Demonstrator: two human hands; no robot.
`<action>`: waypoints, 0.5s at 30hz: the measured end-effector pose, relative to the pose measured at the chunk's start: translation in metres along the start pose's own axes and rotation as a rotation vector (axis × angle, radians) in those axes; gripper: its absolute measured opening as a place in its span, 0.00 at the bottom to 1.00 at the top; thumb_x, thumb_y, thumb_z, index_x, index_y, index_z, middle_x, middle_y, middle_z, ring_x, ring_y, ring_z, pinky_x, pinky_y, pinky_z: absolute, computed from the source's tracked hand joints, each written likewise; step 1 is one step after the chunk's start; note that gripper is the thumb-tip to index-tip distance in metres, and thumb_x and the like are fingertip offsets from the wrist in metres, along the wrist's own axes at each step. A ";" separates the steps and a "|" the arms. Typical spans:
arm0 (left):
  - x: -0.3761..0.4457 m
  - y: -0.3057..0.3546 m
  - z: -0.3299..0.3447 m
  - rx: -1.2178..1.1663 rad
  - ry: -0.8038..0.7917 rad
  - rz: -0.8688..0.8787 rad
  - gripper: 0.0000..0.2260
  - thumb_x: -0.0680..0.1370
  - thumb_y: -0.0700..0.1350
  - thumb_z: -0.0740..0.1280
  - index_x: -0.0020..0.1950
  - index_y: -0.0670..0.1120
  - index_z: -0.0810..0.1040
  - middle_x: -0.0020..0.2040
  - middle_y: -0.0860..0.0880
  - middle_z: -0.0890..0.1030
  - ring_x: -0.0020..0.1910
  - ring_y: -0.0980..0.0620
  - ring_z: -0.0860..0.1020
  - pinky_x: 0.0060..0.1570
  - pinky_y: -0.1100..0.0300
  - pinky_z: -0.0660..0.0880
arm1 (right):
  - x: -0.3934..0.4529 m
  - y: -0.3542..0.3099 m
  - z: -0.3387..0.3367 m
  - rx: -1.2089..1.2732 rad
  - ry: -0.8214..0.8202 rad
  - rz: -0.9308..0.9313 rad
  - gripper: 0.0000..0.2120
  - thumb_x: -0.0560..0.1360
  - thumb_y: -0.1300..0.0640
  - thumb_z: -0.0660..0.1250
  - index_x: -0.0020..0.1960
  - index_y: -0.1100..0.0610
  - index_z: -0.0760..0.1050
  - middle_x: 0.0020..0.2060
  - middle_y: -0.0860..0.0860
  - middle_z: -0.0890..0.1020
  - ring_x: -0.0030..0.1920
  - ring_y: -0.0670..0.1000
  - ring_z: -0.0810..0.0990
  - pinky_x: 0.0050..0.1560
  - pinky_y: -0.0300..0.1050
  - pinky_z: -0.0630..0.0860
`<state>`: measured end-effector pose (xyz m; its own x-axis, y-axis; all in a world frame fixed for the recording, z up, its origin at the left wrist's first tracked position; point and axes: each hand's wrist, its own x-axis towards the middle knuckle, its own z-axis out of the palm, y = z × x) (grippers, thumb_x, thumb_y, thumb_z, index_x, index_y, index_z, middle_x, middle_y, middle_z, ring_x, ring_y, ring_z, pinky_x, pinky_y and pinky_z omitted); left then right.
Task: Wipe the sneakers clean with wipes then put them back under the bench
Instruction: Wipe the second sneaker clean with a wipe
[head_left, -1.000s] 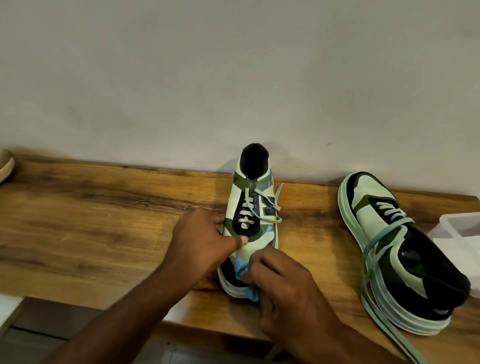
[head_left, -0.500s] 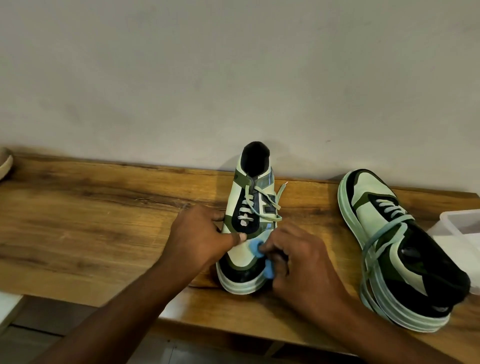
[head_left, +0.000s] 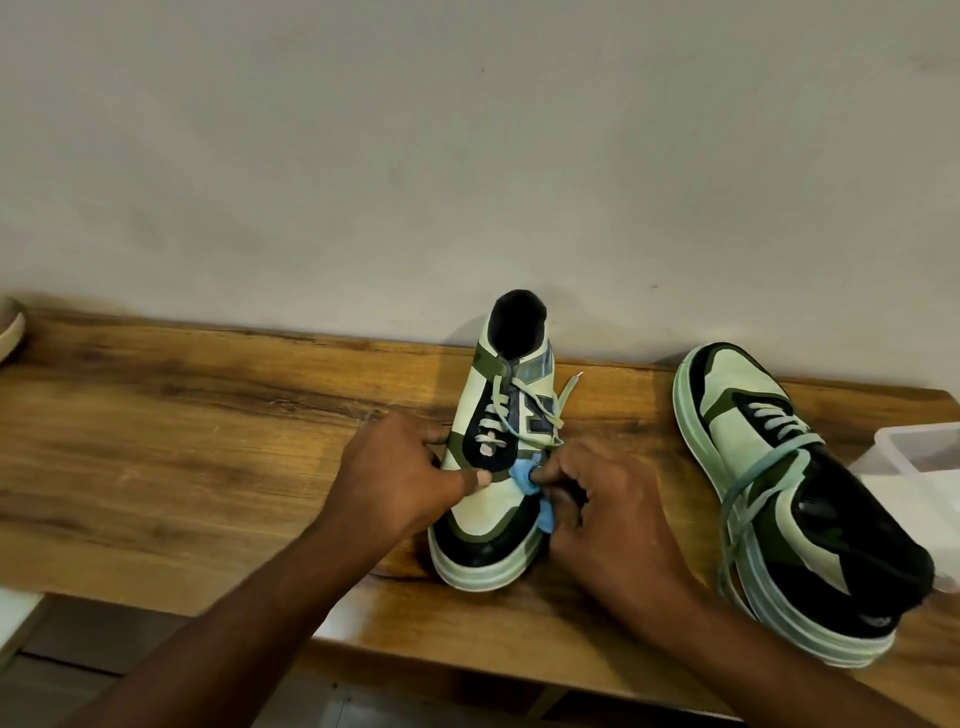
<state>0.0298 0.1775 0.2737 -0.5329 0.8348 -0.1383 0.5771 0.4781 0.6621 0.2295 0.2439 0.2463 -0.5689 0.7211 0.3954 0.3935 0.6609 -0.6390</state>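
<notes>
Pinching a crumpled blue wipe (head_left: 527, 480) between thumb and curled fingers, the right hand (head_left: 605, 512) presses it against the right flank of the centre sneaker (head_left: 496, 467), just below the lacing. The left hand (head_left: 402, 480) grips that sneaker from its left side, thumb laid across the pale toe panel and the other fingers curled round the upper's edge. The shoe stands upright on the wooden bench (head_left: 208, 467), toe toward the person and heel close to the wall (head_left: 467, 156). Off to the right of the right hand, well apart from it, the second sneaker (head_left: 795, 499) also stands on its sole, angled (laces trailing loose over its side). Beyond that shoe, a clear plastic container (head_left: 919, 457) sits at the bench's right end; its contents cannot be made out.
</notes>
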 end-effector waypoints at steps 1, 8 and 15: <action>0.000 0.000 0.000 0.002 0.007 0.001 0.17 0.67 0.58 0.82 0.54 0.58 0.87 0.39 0.56 0.87 0.42 0.59 0.85 0.49 0.53 0.83 | -0.002 -0.005 0.000 -0.021 -0.030 -0.033 0.18 0.67 0.73 0.76 0.48 0.52 0.82 0.47 0.44 0.80 0.47 0.41 0.79 0.47 0.34 0.79; 0.000 0.002 -0.001 0.054 -0.013 0.028 0.16 0.69 0.57 0.81 0.55 0.59 0.87 0.41 0.57 0.88 0.44 0.59 0.85 0.50 0.53 0.83 | 0.000 -0.001 -0.006 -0.001 -0.105 -0.207 0.14 0.69 0.71 0.72 0.48 0.54 0.81 0.46 0.44 0.78 0.45 0.41 0.78 0.43 0.32 0.76; 0.001 -0.002 0.004 0.080 -0.006 0.042 0.18 0.69 0.59 0.80 0.58 0.61 0.86 0.45 0.60 0.87 0.44 0.60 0.85 0.48 0.55 0.84 | -0.007 -0.012 0.000 -0.022 -0.130 -0.187 0.16 0.69 0.71 0.75 0.51 0.55 0.83 0.48 0.44 0.79 0.47 0.41 0.77 0.44 0.34 0.78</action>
<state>0.0307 0.1787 0.2692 -0.5040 0.8558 -0.1163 0.6463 0.4630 0.6065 0.2287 0.2315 0.2510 -0.7212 0.5535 0.4165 0.2871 0.7861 -0.5474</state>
